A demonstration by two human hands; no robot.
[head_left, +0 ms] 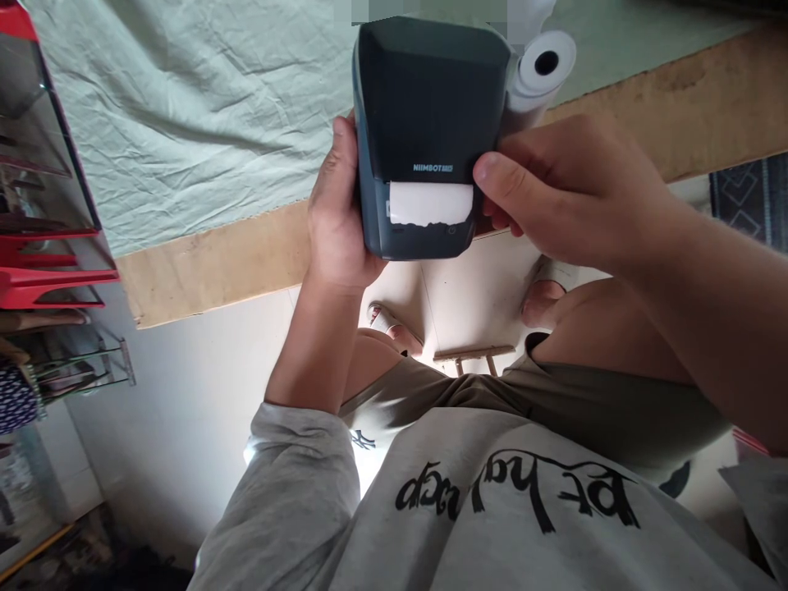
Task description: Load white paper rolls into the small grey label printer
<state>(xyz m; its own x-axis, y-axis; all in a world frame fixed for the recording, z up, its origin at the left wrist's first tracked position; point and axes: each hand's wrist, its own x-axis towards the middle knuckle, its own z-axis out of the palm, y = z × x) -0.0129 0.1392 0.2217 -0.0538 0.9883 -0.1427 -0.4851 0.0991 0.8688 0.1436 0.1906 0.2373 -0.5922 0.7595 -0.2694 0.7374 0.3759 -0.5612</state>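
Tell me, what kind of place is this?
It looks like a room indoors, maybe in a home: there's a pale tiled floor, a wrinkled green cloth spread over something with a wooden edge, and a slipper.

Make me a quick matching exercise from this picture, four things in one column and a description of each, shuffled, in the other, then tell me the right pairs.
Things:
1. Printer
2. Strip of paper
3. Paper roll
4. Cloth

Descriptions:
A. Pale green and wrinkled
B. Round, with a dark hole in its end
C. Dark, held by the left hand
D. White and flat, with a ragged edge

Right pairs: 1-C, 2-D, 3-B, 4-A.
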